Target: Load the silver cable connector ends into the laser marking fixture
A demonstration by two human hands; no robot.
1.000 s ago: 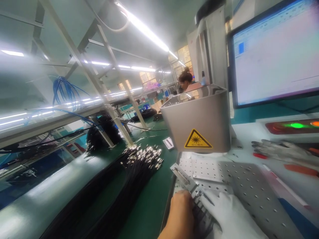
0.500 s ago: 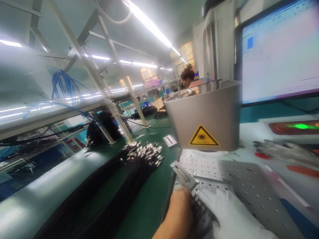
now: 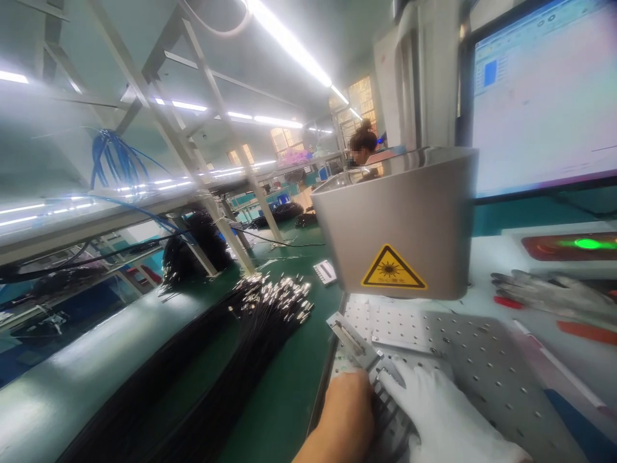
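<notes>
The bare left hand point(image 3: 349, 411) and white-gloved right hand point(image 3: 443, 418) both press flat, fingers extended and gripping nothing, on one row of black cables point(image 3: 390, 418) atop the perforated plate point(image 3: 482, 366).

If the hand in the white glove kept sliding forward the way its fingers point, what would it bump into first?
Probably the small metal jig lying on the perforated plate: the right hand points up and left at it. Depth is hard to judge; the grey laser housing sits beyond.
</notes>
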